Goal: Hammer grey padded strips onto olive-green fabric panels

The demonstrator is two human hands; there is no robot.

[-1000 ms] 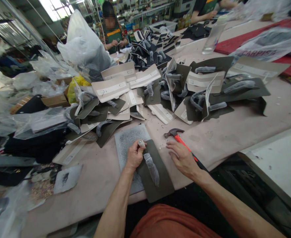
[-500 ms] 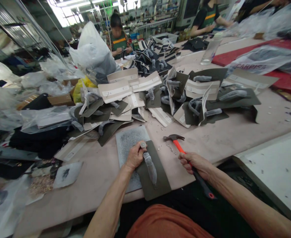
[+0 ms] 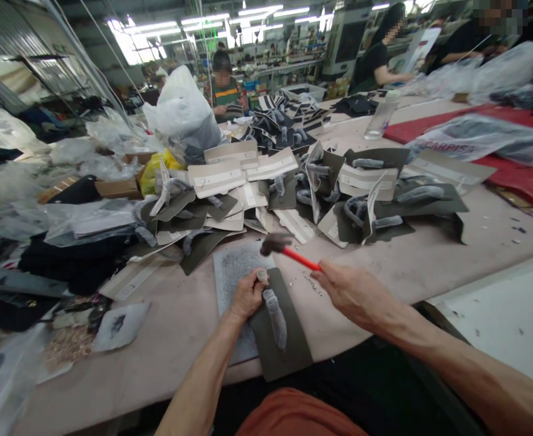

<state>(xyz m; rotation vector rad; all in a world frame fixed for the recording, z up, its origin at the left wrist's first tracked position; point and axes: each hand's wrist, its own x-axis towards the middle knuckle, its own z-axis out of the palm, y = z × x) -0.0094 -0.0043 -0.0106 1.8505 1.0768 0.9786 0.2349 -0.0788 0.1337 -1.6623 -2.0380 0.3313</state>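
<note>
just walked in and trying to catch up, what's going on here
A person's left hand grips a short pale cylinder at the far end of a dark panel, which lies partly over a speckled grey slab. A plastic-wrapped handle runs along the panel. The right hand holds a hammer, its head near the cylinder but not touching it. Beyond the slab, similar panels lie in a loose heap.

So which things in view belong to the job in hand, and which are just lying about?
In use: hammer, in the right hand; round-topped tool, in the left hand; dark panel with its wrapped handle; speckled slab, partly under the panel.

Apparently lying about: clear bottle; yellow bag; white bag.
</note>
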